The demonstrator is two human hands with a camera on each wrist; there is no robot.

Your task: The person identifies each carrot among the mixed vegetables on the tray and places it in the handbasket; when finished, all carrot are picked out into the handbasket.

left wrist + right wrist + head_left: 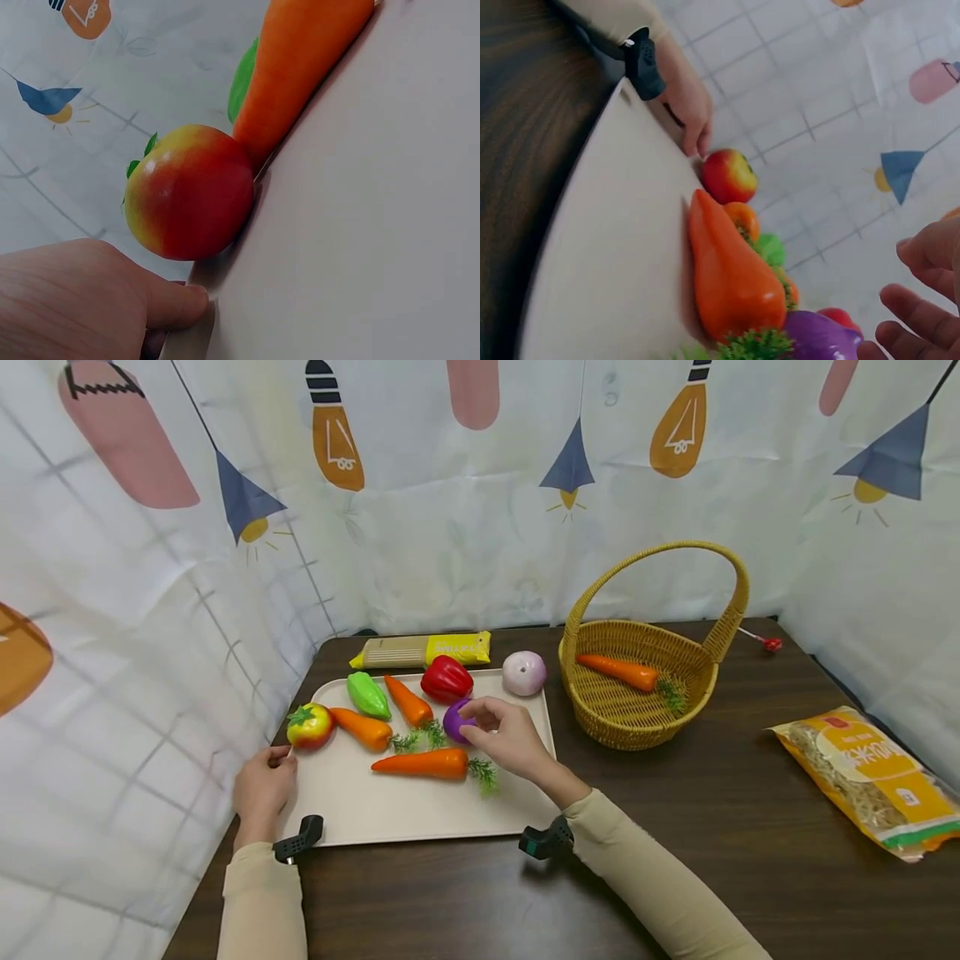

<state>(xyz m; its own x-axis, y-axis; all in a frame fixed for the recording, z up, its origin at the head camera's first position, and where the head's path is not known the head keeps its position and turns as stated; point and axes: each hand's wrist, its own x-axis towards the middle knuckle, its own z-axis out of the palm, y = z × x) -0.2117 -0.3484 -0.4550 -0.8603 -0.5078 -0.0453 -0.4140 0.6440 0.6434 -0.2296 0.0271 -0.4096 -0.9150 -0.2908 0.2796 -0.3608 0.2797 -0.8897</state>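
My left hand (264,785) pinches the left rim of the cream tray (352,814), thumb on top, beside a red-yellow toy tomato (309,728). Above a round purple toy vegetable (454,722) hovers my right hand (513,742); its fingers are loosely bent and apart, with nothing between them in the right wrist view. Three orange toy carrots (427,764) with leafy tops lie on the tray. Behind them are a green pepper (367,695) and a red bell pepper (447,680). A pale purple onion (524,673) sits at the tray's back right corner.
Right of the tray stands a handled wicker basket (626,735) with one carrot (618,671) inside. A yellow noodle packet (420,650) lies behind the tray. An orange-and-clear food bag (873,777) rests at the table's right. Printed curtains (465,543) surround the table's back and sides.
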